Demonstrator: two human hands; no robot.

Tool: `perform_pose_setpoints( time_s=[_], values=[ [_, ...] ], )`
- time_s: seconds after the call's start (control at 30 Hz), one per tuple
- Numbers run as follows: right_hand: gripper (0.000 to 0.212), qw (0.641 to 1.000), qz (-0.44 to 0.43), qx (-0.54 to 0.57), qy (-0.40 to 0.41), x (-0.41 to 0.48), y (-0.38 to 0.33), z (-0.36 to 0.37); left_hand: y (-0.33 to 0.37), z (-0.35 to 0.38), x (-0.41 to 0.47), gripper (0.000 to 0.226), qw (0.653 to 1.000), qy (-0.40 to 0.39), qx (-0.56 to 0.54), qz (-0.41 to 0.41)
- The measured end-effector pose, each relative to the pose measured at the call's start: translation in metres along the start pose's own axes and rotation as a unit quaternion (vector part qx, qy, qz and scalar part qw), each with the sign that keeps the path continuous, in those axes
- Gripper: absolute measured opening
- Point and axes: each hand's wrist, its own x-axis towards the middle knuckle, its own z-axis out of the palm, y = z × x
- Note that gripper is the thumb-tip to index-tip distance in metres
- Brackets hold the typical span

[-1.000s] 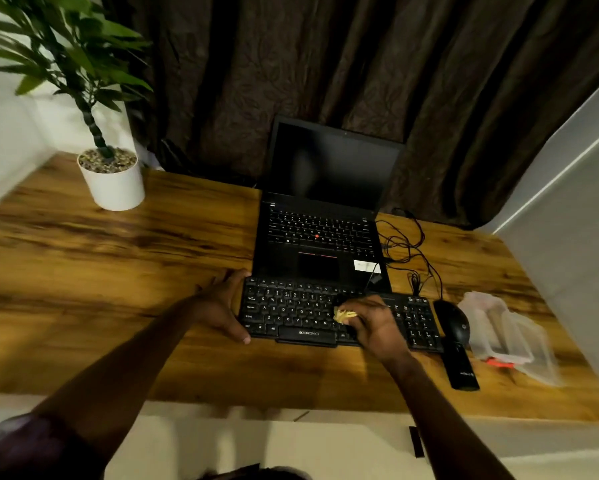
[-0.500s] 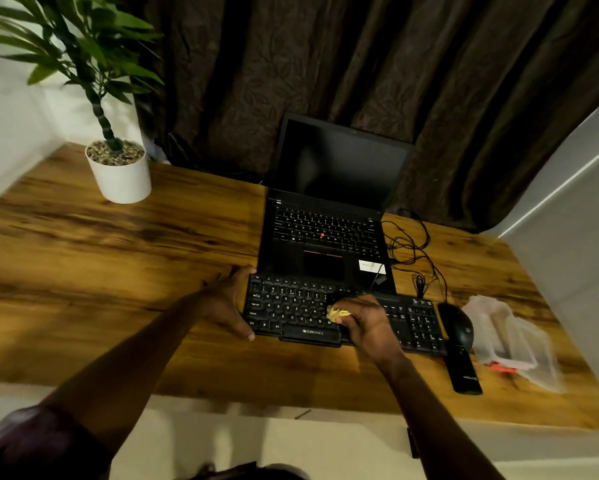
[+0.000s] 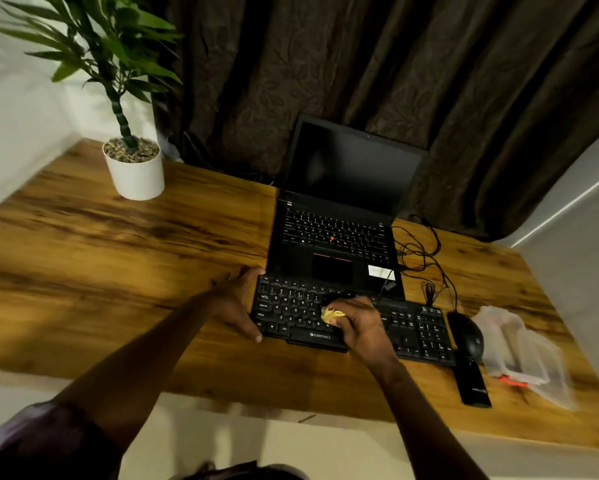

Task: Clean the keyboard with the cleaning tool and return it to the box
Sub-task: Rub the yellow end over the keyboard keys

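1. Head view shows the yellow, lumpy cleaning tool (image 3: 331, 315) – soft putty by the look of it – pressed on the middle keys of the flat black plastic keyboard (image 3: 353, 322), which lies on the wooden desk (image 3: 118, 265) just in front of the open black laptop (image 3: 339, 220).
2. The right hand (image 3: 362, 329) is curled closed around that tool, fingers bunched over it; pressing too hard could, I judge, leave bits lodged between keys or lift a keycap.
3. The left hand (image 3: 237, 304) is spread open, holding nothing, thumb and fingers bracing the keyboard's left end. If that brace slackens, a sideways wipe may shove the board into the laptop's front edge.
4. The black computer mouse (image 3: 466, 336) and the slim black remote (image 3: 471, 382) sit just beside the keyboard's right end – a sweep that way could knock them.
5. The clear plastic box (image 3: 519, 355) lies open beyond them, near the desk's right edge; a careless reach to return the tool might push it off.
6. Tangled black cables (image 3: 419, 258) lie near the laptop's right side and could snag a wrist.
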Motion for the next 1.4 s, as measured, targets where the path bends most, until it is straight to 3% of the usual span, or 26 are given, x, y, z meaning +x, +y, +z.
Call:
perform_pose_setpoints(
  time_s=[0.23, 0.37, 0.6, 0.83, 1.1, 1.4],
  values=[
    [0.028, 0.999, -0.050, -0.009, -0.015, 0.015, -0.008, 0.018, 0.008, -0.005, -0.007, 0.140, 1.000, -0.001, 0.001, 0.001],
    [0.031, 1.000, -0.022, -0.019, 0.007, 0.010, 0.001, 0.016, 0.002, -0.003, -0.004, 0.142, 1.000, 0.000, -0.008, 0.006],
    [0.026, 0.996, -0.084, -0.019, -0.011, 0.030, -0.045, 0.044, 0.007, -0.004, -0.006, 0.142, 1.000, 0.001, 0.010, -0.012],
    [0.031, 0.998, -0.064, -0.001, 0.013, 0.021, -0.020, 0.030, 0.004, -0.005, -0.006, 0.141, 1.000, -0.001, -0.011, -0.003],
    [0.025, 0.994, -0.105, 0.013, -0.009, 0.037, -0.069, 0.052, 0.006, -0.003, -0.005, 0.144, 1.000, 0.005, 0.004, -0.004],
    [0.028, 0.995, -0.097, -0.015, -0.004, 0.035, -0.049, 0.044, -0.001, -0.003, -0.002, 0.147, 1.000, 0.001, -0.016, 0.005]
  ],
)
